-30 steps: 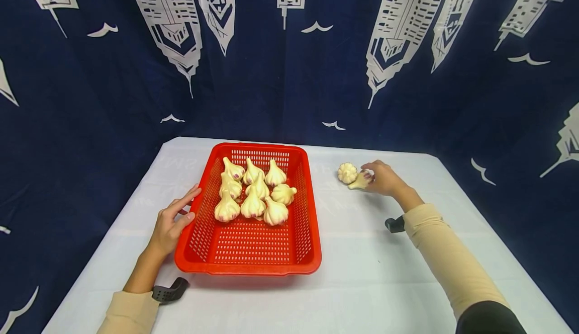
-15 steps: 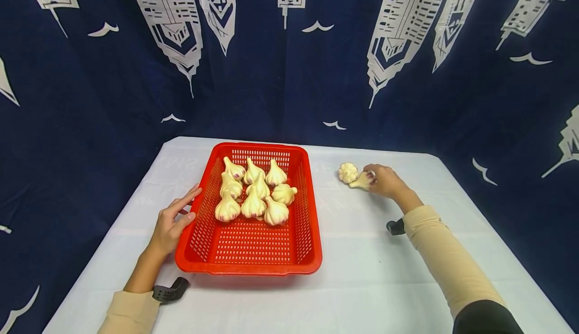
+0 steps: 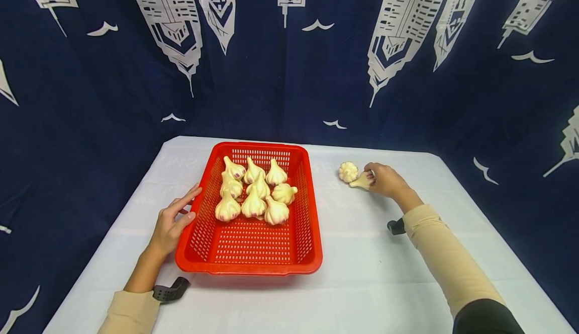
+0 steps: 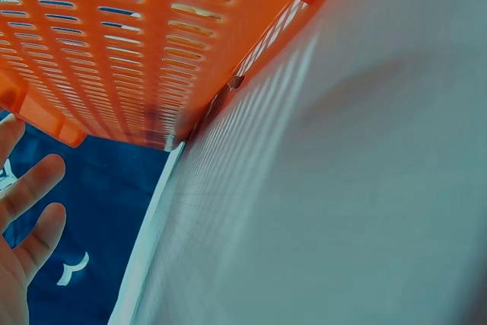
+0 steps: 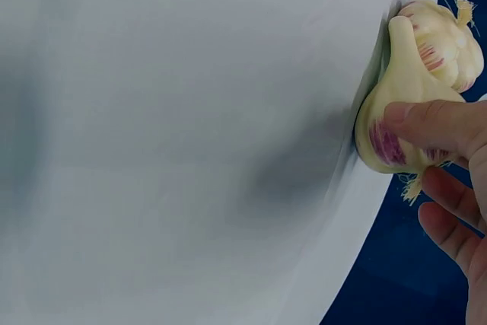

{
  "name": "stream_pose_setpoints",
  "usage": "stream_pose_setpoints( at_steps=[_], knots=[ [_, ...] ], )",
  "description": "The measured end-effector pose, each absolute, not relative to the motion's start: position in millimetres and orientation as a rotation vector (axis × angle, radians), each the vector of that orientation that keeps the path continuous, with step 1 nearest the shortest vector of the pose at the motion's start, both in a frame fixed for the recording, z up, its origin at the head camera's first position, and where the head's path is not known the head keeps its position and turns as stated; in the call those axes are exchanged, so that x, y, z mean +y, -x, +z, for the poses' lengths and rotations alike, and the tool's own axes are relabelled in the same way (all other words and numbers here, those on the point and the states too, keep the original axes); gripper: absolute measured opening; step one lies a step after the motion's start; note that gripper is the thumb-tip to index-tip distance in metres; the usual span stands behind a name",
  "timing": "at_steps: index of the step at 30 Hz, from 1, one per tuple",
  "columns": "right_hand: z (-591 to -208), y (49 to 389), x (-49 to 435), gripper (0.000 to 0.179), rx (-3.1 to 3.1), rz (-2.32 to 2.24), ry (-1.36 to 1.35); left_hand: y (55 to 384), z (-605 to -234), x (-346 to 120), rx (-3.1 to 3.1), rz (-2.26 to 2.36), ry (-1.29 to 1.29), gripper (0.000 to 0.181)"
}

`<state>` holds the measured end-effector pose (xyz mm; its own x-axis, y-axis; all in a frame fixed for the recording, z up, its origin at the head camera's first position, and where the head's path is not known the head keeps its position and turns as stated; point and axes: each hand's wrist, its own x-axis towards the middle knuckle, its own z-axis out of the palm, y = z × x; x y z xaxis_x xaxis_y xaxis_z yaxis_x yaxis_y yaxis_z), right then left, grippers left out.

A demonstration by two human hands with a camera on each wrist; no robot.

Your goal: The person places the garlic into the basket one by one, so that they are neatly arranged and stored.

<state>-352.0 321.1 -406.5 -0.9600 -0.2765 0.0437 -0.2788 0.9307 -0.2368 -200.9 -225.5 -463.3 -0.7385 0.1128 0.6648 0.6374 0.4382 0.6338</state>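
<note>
In the head view, my right hand [image 3: 386,179] pinches a garlic bulb [image 3: 363,180] lying on its side on the white table. The right wrist view shows the thumb [image 5: 426,119] on the bulb's purple-streaked skin, with a finger partly hidden behind it. Another garlic bulb [image 3: 348,171] touches it on the left. My left hand [image 3: 169,226] rests against the left rim of a red plastic basket [image 3: 251,268], fingers extended. Inside the basket, several garlic bulbs [image 3: 253,203] are grouped toward the back and middle; its front floor is bare.
A white cloth covers the table [image 3: 353,253], whose far edge meets a dark blue curtain [image 3: 289,82] with white building prints. Bare tabletop lies between the basket and the right hand. Dark wrist straps [image 3: 171,290] sit on both forearms.
My right hand has shifted very slightly to the right at the same garlic bulb. The left hand, the basket and the bulbs in it look unchanged.
</note>
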Motion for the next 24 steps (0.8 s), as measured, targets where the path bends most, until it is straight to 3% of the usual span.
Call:
stream_pose_setpoints(
  at_steps=[24],
  knots=[
    [-403.5, 346.1, 332.8, 0.064, -2.990, 0.366, -0.564, 199.6, -461.5, -223.0, -2.131, -1.297, 0.621, 0.050]
  ],
)
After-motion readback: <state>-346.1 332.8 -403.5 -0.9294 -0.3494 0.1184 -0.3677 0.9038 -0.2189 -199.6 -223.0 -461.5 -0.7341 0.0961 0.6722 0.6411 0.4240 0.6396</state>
